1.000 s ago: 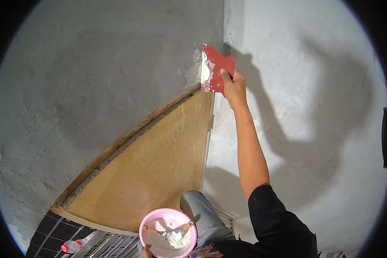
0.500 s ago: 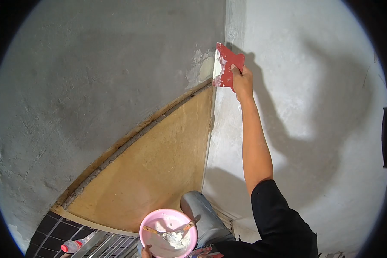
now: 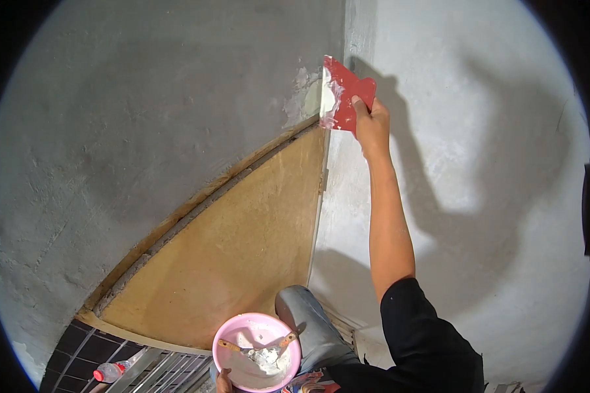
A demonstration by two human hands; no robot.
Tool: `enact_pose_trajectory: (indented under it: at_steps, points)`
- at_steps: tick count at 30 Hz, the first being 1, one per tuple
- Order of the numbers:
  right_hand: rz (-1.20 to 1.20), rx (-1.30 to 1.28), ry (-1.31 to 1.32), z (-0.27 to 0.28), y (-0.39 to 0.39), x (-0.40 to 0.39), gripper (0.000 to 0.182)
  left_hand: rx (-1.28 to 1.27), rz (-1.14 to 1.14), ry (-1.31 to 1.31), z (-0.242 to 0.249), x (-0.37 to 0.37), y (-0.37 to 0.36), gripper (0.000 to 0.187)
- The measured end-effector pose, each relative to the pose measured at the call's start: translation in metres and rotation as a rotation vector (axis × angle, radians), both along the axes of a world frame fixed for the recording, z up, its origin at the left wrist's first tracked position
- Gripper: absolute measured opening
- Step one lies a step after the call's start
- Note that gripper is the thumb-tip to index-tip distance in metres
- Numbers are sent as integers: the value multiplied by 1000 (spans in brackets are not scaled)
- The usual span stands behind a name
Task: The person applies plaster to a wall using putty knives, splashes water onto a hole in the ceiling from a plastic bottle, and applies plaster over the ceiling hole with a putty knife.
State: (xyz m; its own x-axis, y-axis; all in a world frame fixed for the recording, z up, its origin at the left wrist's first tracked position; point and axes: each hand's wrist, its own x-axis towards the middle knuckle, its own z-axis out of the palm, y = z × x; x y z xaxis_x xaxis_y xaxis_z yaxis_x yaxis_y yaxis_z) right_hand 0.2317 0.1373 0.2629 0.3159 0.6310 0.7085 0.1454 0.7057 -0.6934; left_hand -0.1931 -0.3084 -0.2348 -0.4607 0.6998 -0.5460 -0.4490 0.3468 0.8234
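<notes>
My right hand (image 3: pixel 372 128) grips a red putty scraper (image 3: pixel 349 99) whose blade edge carries white putty and lies at the grey wall near the corner. Under and left of the blade is a patch of pale putty (image 3: pixel 304 98) on the wall, just above the end of the wooden ledge. Low in the view, my left hand (image 3: pixel 224 381) holds the rim of a pink basin (image 3: pixel 219 357). White putty (image 3: pixel 267 359) lies inside it, along with two wooden-handled putty knives (image 3: pixel 287 340). Most of my left hand is cut off or hidden by the basin.
A wooden door panel (image 3: pixel 242 242) stands below the ledge (image 3: pixel 177 219). The pale side wall (image 3: pixel 426 177) is on the right. At lower left are dark tiles (image 3: pixel 78 347), metal bars (image 3: pixel 170 373) and a red-capped plastic bottle (image 3: pixel 109 372). My bent knee (image 3: pixel 298 304) is beside the basin.
The scraper and my right hand have shifted slightly, the blade going a little up and left over the putty patch. The basin stays in my left hand.
</notes>
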Motion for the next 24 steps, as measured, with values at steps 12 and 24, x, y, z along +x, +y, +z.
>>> enact_pose_trajectory:
  at_steps: [12, 24]
  points:
    - [-58, 39, -121, -8, 7, -16, 19, 55, -47, -39, 3, 3, 3, 53]
    - [-139, 95, -114, -3, 22, -14, 19, -3, -16, -24, -10, -6, 1, 52]
